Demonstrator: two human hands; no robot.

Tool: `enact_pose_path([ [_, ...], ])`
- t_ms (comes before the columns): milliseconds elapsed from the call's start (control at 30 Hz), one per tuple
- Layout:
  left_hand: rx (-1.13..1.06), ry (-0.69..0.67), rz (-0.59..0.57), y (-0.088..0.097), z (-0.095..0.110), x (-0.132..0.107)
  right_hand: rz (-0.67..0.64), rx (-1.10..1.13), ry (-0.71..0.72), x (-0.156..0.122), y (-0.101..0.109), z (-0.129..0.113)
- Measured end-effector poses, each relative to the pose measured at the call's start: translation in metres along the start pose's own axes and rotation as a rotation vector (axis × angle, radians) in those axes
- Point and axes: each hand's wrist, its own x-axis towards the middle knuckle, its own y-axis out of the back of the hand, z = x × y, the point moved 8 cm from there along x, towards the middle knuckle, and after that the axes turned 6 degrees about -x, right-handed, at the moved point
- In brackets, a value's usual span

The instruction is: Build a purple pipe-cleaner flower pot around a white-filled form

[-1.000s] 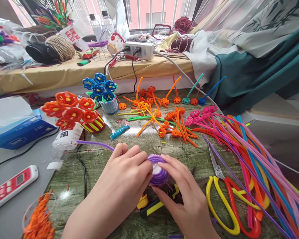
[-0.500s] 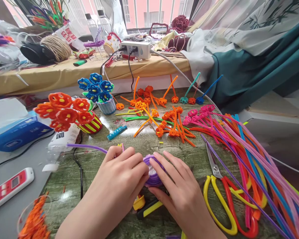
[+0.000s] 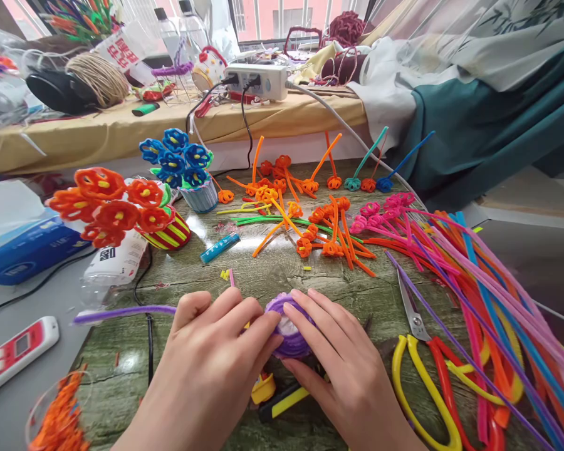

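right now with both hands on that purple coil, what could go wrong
The loose purple stem trails left from the left hand toward the white bottle; it may snag it. The purple coil is pinched between the left hand and the right hand, so a slip could let the winding spring loose. The scissors lie open close to the right hand.

Both forearms come in bare from about 6 o'clock, with no sleeve, watch or bracelet in view. The left hand (image 3: pixel 211 363) and right hand (image 3: pixel 352 382) wear no gloves, and no rings show on the fingers (image 3: pixel 305 316). The nails are short and look unpainted, though the view is too soft to be sure.
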Motion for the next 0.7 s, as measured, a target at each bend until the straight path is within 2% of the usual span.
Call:
enact_pose_path([
  [200,-0.046,0.027,0.012,-0.001,-0.004,-0.004,-0.001,0.030,-0.019,0.000,0.000,0.003],
  [367,-0.031,0.010,-0.065,-0.008,-0.011,-0.012,0.004,0.000,0.007,0.001,0.001,0.006],
  [533,-0.012,0.007,-0.073,-0.013,-0.012,-0.012,0.038,0.009,-0.013,0.004,0.002,0.008],
  [700,0.028,0.074,-0.079,-0.014,-0.012,-0.010,0.011,0.014,-0.027,-0.003,-0.001,0.011],
])
